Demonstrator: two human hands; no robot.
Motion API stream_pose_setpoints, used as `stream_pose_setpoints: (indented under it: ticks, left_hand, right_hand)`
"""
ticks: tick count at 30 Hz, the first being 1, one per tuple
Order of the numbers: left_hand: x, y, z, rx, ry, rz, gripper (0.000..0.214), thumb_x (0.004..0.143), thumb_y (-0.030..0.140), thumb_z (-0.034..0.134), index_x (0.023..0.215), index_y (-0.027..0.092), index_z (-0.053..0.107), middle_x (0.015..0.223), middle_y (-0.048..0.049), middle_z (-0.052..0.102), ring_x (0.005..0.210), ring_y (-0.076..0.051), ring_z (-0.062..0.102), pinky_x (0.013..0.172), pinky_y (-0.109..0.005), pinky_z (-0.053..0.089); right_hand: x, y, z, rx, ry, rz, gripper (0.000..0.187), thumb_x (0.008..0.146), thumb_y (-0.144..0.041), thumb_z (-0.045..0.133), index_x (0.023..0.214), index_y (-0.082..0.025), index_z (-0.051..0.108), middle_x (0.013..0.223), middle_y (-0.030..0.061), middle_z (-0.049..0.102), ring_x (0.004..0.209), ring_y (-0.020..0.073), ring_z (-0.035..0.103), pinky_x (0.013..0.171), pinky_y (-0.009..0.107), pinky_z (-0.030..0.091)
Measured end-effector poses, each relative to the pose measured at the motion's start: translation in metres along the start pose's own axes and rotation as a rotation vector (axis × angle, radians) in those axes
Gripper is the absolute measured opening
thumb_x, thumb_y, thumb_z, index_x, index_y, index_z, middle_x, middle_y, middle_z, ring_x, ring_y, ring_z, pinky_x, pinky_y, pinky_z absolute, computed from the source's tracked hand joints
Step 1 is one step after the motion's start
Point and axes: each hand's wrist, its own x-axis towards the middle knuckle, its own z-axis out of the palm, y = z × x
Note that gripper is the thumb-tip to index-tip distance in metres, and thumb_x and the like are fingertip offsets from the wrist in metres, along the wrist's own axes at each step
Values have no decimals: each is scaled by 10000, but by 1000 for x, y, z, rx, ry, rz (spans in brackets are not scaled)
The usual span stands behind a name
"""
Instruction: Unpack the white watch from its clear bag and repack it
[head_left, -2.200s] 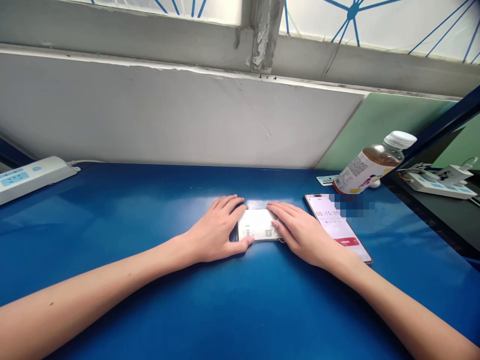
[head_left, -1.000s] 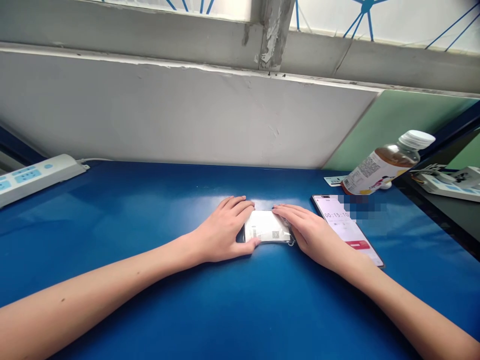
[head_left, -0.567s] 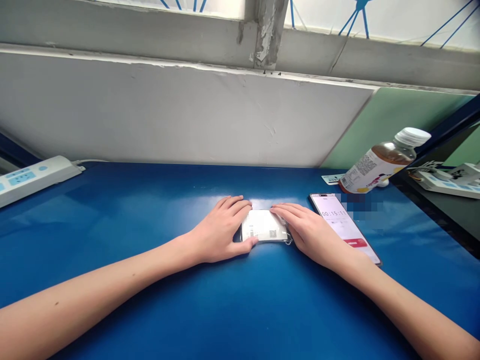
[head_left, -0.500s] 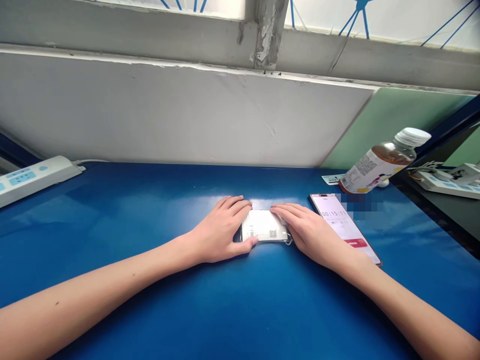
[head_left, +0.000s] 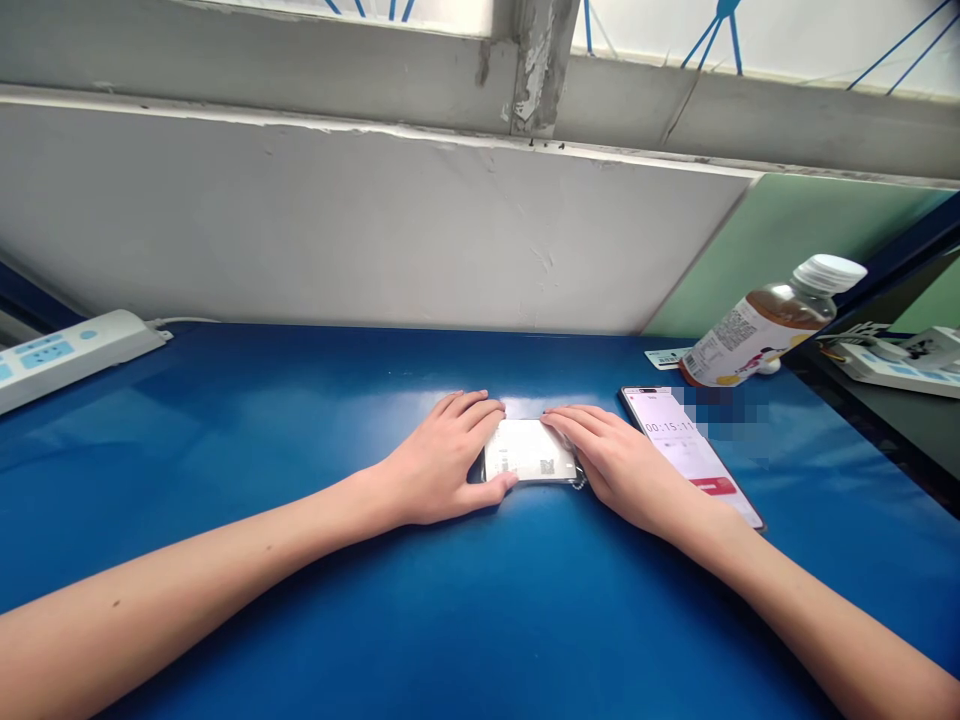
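Note:
A white card in a clear sleeve (head_left: pixel 529 450) lies flat on the blue table, with a small printed code at its lower right and a short bead chain at its right corner. My left hand (head_left: pixel 448 460) grips its left side, thumb along the near edge and fingertips at the far edge. Over the right end curves my right hand (head_left: pixel 611 455), fingers together at the far corner; its thumb is hidden. A phone (head_left: pixel 694 455) showing a timer lies just right of my right hand, partly covered by the wrist.
At the back right a drink bottle (head_left: pixel 761 335) with a white cap leans beside a small card (head_left: pixel 664 359). One power strip (head_left: pixel 75 355) lies at the left edge, another (head_left: pixel 892 370) at the far right. A wall (head_left: pixel 375 230) rises behind the blue tabletop (head_left: pixel 450 620).

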Motion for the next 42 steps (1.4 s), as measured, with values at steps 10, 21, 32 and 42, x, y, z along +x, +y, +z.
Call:
stream_pose_setpoints:
  ticks: [10, 21, 32, 42]
  left_hand:
    - [-1, 0, 0, 9, -3, 5, 615, 909, 513, 561, 1363, 103, 508, 1416, -177, 543, 1375, -391, 412, 1145, -542, 328]
    - [1, 0, 0, 4, -13, 2, 625, 906, 516, 566, 1364, 96, 503, 1426, -182, 532, 1380, -395, 404, 1151, -548, 315]
    - [-1, -1, 0, 4, -18, 2, 625, 907, 517, 570, 1366, 98, 501, 1435, -183, 524, 1389, -390, 397, 1158, -543, 305]
    - [0, 0, 1, 4, -12, -5, 632, 912, 530, 552, 1375, 102, 501, 1443, -185, 519, 1388, -392, 398, 1149, -563, 317]
  right_hand:
    - [0, 0, 1, -45, 8, -30, 459, 883, 13, 408, 1301, -101, 559, 1313, 171, 648, 1195, 298, 608, 999, 471, 539]
    - [-1, 6, -6, -115, 71, 7, 253, 960, -128, 474, 1086, -123, 694, 1132, 135, 747, 1119, 303, 673, 947, 447, 575]
    - [-2, 10, -19, 10, -45, 33, 237, 937, -131, 528, 913, -203, 753, 1061, 69, 763, 879, 234, 719, 742, 353, 597]
    - [-2, 16, -29, 68, -186, 58, 323, 919, -283, 585, 1214, -179, 664, 1259, 90, 694, 1130, 272, 649, 960, 416, 548]
